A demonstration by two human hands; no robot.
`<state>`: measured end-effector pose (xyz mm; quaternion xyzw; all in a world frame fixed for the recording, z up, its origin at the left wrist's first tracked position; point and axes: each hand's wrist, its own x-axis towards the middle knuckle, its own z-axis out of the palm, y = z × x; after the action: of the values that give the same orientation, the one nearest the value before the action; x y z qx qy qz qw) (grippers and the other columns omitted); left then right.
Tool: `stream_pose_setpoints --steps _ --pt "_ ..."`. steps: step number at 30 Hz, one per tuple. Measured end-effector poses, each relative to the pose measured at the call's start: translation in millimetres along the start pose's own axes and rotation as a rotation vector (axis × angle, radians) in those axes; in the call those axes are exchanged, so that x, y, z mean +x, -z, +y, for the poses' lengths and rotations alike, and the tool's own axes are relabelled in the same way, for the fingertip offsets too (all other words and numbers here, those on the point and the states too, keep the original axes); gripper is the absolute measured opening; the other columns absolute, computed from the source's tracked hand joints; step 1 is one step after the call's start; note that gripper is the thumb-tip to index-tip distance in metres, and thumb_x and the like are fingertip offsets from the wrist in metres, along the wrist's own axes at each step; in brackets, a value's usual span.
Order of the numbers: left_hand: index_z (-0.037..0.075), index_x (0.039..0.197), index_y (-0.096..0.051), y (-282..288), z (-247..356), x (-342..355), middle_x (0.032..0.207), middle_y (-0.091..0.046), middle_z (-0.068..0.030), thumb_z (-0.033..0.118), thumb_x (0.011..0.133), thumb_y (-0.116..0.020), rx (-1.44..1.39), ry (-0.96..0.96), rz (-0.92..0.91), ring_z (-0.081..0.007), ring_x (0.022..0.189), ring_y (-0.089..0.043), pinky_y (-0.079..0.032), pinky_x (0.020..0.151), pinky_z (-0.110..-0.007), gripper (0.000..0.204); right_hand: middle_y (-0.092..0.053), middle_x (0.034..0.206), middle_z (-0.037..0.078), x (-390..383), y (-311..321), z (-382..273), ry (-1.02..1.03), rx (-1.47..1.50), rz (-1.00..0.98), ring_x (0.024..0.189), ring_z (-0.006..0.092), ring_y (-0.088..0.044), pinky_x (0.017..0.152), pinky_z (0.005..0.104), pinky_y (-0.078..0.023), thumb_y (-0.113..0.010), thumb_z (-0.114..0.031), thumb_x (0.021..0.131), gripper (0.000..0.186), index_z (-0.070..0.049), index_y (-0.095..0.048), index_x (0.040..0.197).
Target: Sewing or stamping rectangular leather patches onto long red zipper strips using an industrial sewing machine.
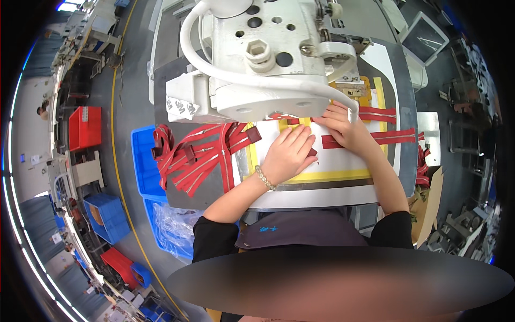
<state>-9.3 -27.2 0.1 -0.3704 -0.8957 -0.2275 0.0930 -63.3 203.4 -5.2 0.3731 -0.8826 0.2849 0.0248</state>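
My left hand (289, 153) lies flat, palm down, on the white work plate (343, 159) in front of the sewing machine (268, 70), fingers pointing to the machine head. A small dark red piece (312, 153) shows at its fingertips' right side. My right hand (346, 127) rests with fingers stretched out close under the machine head, over a red zipper (378, 114) that runs out to the right. Another red zipper (370, 138) passes beneath its wrist. Red fabric (282, 116) shows under the head; the needle is hidden.
A pile of red zippers (206, 155) lies on the table's left, and more red zippers (422, 166) hang at the right edge. Blue bins (147, 177) stand left, one with clear plastic film (174, 225). A cardboard box (429, 206) is at right.
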Motion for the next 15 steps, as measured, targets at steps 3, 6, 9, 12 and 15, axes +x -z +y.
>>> stream_pose_setpoints --steps 3,6,9,12,15 --pt "0.003 0.113 -0.061 0 -2 -2 0.121 -0.060 -0.0152 0.033 0.076 -0.073 -0.014 0.034 0.011 -0.0302 0.117 -0.056 -0.042 0.100 -0.043 0.049 -0.059 0.131 -0.001 -2 -1 2 -0.038 0.019 -0.063 0.116 0.0299 -0.054 0.103 0.0415 -0.042 -0.060 0.001 0.081 0.044 -0.018 -0.064 0.120" --pt "0.003 0.113 -0.061 0 -3 -2 0.122 -0.059 -0.0153 0.033 0.075 -0.074 -0.045 0.035 0.012 -0.0303 0.117 -0.055 -0.042 0.099 -0.043 0.050 -0.059 0.131 0.000 -4 1 0 -0.082 0.034 -0.029 0.118 0.0283 -0.053 0.104 0.0411 -0.041 -0.061 0.000 0.082 0.045 -0.020 -0.063 0.122" --pt "0.003 0.112 -0.062 -1 -2 -2 0.121 -0.059 -0.0147 0.031 0.073 -0.074 -0.053 0.045 0.000 -0.0291 0.113 -0.056 -0.043 0.098 -0.042 0.050 -0.060 0.130 0.001 -1 2 -1 -0.057 0.016 -0.025 0.120 0.0255 -0.054 0.106 0.0413 -0.040 -0.062 -0.001 0.082 0.043 -0.019 -0.064 0.120" --pt "0.003 0.111 -0.062 -3 -3 -5 0.118 -0.059 -0.0134 0.030 0.072 -0.074 -0.093 0.065 -0.020 -0.0273 0.109 -0.057 -0.044 0.094 -0.040 0.048 -0.061 0.129 0.002 6 4 -6 -0.028 0.054 0.052 0.122 0.0225 -0.053 0.107 0.0420 -0.040 -0.063 -0.001 0.080 0.039 -0.016 -0.066 0.116" --pt "0.004 0.110 -0.063 -2 -1 -6 0.114 -0.060 -0.0121 0.029 0.072 -0.075 -0.100 0.081 -0.021 -0.0266 0.105 -0.057 -0.044 0.092 -0.039 0.047 -0.062 0.127 0.003 5 3 -4 0.000 0.031 0.045 0.123 0.0210 -0.054 0.107 0.0425 -0.040 -0.064 0.000 0.077 0.038 -0.013 -0.067 0.112"
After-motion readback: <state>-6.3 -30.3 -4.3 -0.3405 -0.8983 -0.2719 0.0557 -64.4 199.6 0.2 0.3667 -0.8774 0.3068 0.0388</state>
